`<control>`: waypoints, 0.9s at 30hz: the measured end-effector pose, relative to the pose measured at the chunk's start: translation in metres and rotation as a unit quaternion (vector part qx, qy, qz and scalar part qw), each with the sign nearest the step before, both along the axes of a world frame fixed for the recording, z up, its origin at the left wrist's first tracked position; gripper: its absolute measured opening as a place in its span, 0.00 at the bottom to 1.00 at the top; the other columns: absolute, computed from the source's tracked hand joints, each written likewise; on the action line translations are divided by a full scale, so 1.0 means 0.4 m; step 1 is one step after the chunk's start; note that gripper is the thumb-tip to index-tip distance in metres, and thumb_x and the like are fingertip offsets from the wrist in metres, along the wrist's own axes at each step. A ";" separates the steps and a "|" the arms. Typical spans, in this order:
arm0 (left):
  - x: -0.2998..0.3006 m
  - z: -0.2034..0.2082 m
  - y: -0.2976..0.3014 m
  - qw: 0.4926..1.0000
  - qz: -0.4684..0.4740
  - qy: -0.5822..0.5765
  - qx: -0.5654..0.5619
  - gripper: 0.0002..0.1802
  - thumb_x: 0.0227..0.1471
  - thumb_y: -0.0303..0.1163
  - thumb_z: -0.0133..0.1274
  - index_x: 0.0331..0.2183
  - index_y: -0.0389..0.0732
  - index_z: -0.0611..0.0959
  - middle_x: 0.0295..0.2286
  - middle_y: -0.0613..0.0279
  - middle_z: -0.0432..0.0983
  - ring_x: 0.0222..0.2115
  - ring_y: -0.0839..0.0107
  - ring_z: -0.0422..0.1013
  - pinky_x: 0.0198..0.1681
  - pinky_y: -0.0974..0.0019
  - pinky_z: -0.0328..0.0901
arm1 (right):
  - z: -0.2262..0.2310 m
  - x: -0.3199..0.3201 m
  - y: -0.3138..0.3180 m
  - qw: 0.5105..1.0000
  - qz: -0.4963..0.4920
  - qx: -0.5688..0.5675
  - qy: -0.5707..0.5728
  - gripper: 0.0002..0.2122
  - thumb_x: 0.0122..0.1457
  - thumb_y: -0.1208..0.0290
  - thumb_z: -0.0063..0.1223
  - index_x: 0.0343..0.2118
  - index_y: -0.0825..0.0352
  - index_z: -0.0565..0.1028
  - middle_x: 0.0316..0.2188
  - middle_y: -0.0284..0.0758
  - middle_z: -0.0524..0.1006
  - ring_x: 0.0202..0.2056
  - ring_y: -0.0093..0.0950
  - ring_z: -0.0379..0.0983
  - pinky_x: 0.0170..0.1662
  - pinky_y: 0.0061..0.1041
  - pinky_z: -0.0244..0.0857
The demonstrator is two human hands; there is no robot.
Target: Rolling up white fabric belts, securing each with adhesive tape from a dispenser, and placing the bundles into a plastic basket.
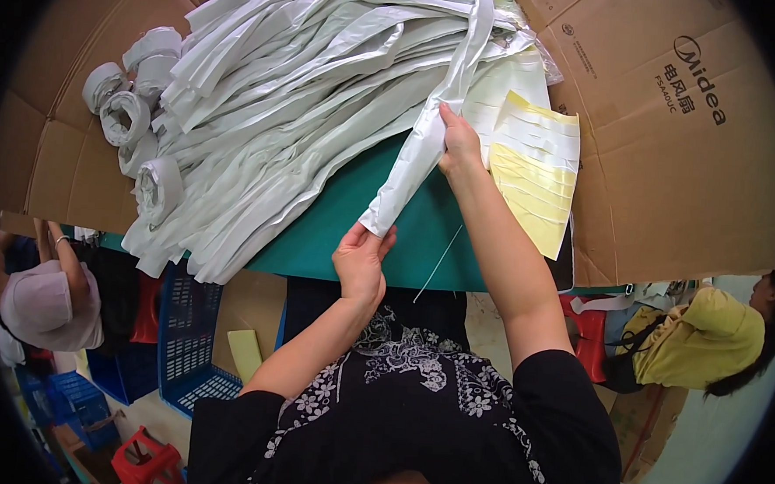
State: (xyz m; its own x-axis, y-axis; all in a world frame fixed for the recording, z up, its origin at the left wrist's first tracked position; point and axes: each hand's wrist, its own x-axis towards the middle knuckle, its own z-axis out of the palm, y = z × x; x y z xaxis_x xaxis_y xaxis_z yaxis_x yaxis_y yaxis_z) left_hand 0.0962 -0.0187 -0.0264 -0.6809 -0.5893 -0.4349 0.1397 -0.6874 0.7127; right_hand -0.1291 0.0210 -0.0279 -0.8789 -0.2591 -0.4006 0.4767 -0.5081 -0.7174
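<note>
A long white strip [415, 160], flat and slightly crinkled like a folded sleeve, slants up and away over the green table [318, 230]. Its near end is pinched between the thumb and fingers of my left hand [363, 260], close to the table's front edge. Farther along, my right hand [461, 142] grips the strip's right side, thumb on top; its other fingers are partly hidden. To the left lies a large heap of similar white strips [298, 115], some hanging over the front edge. Beside my right forearm is a sheet of yellow and white labels [536, 171].
Several rolled white strips [124, 119] sit left of the heap. Cardboard panels [91, 42] stand on the left and a cardboard panel [664, 151] on the right. Below are a blue crate [188, 337] and a red stool [146, 459]. Other people sit on both sides.
</note>
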 end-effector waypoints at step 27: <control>0.014 -0.011 -0.040 0.969 -0.210 -0.057 -0.120 0.11 0.56 0.29 0.44 0.37 0.29 0.71 0.34 0.55 0.72 0.35 0.66 0.73 0.38 0.70 0.71 | -0.024 -0.191 -0.002 0.998 0.053 -0.029 -0.021 0.22 0.64 0.58 0.24 0.47 0.73 0.62 0.37 0.49 0.72 0.35 0.44 0.70 0.40 0.46 0.65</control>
State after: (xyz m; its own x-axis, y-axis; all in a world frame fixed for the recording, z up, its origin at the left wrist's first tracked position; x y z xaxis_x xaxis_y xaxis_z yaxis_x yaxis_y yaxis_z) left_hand 0.1018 -0.0349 -0.0308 -0.8383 -0.3647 -0.4053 -0.2044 -0.4789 0.8538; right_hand -0.2056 0.0203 -0.0375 -0.8280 -0.3736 -0.4181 0.5591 -0.4929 -0.6666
